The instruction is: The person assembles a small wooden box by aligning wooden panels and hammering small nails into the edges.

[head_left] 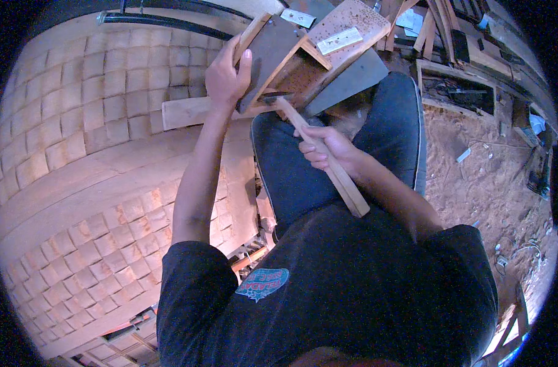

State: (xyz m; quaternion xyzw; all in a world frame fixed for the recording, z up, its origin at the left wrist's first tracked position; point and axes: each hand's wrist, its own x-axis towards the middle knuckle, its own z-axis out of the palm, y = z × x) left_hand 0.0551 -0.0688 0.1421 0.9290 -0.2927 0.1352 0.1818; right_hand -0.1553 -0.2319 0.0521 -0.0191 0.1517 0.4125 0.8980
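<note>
At twelve o'clock the left hand [226,76] grips the frame [273,58]. The right hand [328,150] holds a hammer [309,140] (head near the thumb). A glancing blow could hit it.

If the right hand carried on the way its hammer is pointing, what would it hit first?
Probably the wooden frame piece that the left hand steadies; the hammer in the right hand has its head right at it, though depth is unclear.
</note>
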